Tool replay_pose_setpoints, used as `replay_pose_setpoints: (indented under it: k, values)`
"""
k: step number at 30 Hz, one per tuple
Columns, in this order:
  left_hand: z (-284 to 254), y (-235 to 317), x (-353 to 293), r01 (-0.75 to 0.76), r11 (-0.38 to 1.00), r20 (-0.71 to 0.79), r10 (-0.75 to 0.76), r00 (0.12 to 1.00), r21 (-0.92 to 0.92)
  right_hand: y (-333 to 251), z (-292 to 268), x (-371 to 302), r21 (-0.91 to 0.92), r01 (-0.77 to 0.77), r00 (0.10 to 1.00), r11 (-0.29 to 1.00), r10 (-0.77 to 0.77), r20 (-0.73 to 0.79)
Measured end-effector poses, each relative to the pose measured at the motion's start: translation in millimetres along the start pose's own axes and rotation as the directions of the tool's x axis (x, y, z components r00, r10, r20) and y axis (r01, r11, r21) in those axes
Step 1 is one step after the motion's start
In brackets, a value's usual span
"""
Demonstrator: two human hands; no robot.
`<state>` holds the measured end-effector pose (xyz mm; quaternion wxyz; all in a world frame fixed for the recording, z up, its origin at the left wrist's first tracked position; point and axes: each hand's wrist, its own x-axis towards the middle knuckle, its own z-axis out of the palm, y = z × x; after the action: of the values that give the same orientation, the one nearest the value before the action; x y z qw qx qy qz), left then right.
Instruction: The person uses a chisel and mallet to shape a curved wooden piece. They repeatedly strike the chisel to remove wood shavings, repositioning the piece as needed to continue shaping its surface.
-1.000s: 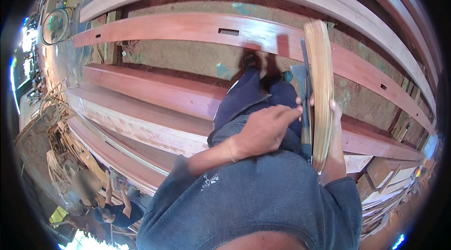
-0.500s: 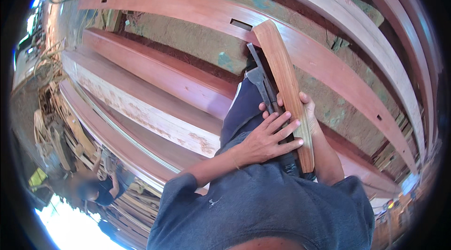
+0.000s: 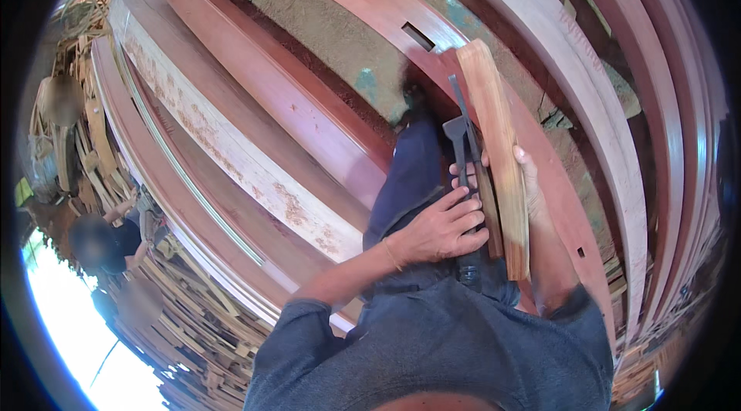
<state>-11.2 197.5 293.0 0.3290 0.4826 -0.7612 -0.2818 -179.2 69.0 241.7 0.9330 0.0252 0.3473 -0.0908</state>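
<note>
My right hand (image 3: 531, 183) wraps from the right and beneath round a long, slightly curved piece of light brown wood (image 3: 498, 129), held lengthwise above my lap. Beside it lie two chisels: a broad-bladed chisel (image 3: 456, 135) with a dark shank, and a narrow chisel (image 3: 461, 98) with a wooden handle. Fingertips of the right hand also show at the chisels' left side. My left hand (image 3: 441, 232) is closed, its curled fingers pressed over the chisels near their handles. Its palm side is hidden, as are parts of both handles.
A reddish plank with a rectangular mortise (image 3: 418, 36) runs beyond my hands. Long beams (image 3: 262, 79) lie to the left, and more pale and reddish beams (image 3: 563, 56) to the right. At far left, people (image 3: 116, 245) are among stacked timber offcuts (image 3: 208, 314).
My left hand has drawn its fingers back off the curved wood and curled them over the chisels. The wood has turned slightly, its far end shifting right. The view has tilted.
</note>
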Motion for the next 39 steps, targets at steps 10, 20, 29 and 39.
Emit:
replay_pose_setpoints:
  k: [10,20,29,39]
  values:
    - [-36,-108,-81,0.671,0.734,-0.157,-0.654,0.740,0.104,-37,-12,25,-0.351,-0.097,0.991,0.931,0.060,-0.116]
    - [-27,-288,-273,0.764,0.276,-0.561,-0.817,-0.132,-0.583,-31,5,64,-0.314,-0.040,0.967,0.949,-0.042,-0.251]
    - [20,-336,-350,0.660,0.001,-0.266,-0.915,-0.303,-0.752,-47,5,126,-0.401,-0.179,0.959,0.898,0.069,-0.274]
    - [19,-336,-327,0.942,-0.241,-0.511,-0.794,-0.329,-0.232,-65,49,164,-0.378,-0.013,0.982,0.926,-0.059,-0.177]
